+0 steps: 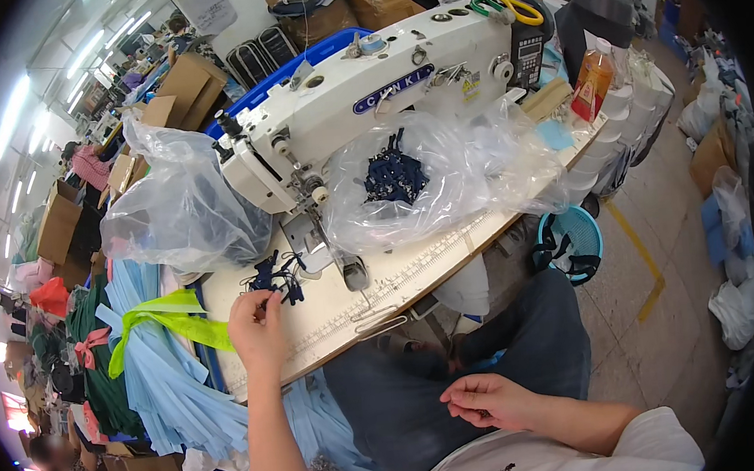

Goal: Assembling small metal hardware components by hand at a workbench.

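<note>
My left hand (258,326) is at the front left of the sewing table, thumb and fingertips pinched together. It is right beside a small heap of navy fabric strips (276,275), and anything in the pinch is too small to make out. My right hand (489,401) hovers over my lap with its fingers curled in, and nothing shows in it. Behind the strips stands a white sewing machine (366,99), its presser foot (353,273) just right of them. More navy pieces (395,177) with small shiny parts lie in an opened clear plastic bag (454,207) under the machine's arm.
Light blue fabric strips (162,376) and a neon yellow strip (171,324) hang at the table's left edge. Another clear bag (184,206) stands behind them. At right are a drink bottle (593,81), scissors (523,9) and a turquoise basket (582,230) on the floor.
</note>
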The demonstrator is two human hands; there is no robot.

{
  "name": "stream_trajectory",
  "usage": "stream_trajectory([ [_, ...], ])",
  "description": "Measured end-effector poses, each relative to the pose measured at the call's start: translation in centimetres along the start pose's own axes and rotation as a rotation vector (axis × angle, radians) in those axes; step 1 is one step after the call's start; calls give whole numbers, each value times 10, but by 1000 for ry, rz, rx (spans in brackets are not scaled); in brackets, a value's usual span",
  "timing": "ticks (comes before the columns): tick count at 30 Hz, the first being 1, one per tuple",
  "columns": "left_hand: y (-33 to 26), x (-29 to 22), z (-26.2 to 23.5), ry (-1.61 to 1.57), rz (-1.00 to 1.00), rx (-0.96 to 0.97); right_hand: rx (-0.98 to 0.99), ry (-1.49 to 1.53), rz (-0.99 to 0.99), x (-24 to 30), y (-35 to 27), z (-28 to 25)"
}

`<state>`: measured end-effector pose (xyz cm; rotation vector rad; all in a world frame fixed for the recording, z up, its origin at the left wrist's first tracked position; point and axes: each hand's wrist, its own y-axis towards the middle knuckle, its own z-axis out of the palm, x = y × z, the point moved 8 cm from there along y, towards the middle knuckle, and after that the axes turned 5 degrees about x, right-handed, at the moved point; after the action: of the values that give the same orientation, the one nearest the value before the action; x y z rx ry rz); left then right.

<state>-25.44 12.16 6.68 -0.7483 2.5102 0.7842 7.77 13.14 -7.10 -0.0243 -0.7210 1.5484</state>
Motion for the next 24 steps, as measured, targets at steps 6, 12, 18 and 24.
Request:
stream_trajectory([
  [6, 5, 7, -4, -229, -178, -6, 40, 0, -42, 3, -4, 2],
  [12, 2, -31, 16, 163, 167, 215, 35, 14, -33, -4, -9, -4],
  [18, -1, -39, 23, 194, 291, 158, 38, 12, -32, -6, -14, -4],
  [24, -12, -68, 4, 102, 407, -1, 73, 22, -123, 1, -16, -5],
])
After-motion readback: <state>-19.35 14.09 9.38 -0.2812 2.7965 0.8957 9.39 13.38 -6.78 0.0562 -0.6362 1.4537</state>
